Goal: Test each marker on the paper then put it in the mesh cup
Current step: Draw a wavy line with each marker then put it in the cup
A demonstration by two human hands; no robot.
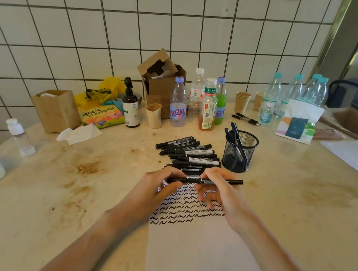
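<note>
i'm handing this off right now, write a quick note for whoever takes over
Left hand and right hand both grip one black marker, held level over the paper.
Mesh cup stands beyond the paper to the right, a few markers already in it.
Paper carries rows of test squiggles.
Left: a pile of markers behind the paper; whether the held one has been tested can't be told.

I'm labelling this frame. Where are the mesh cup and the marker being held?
mesh cup [238, 161]: head view, front mesh wall.
held marker [233, 181]: head view, bare barrel past the right hand.
</note>
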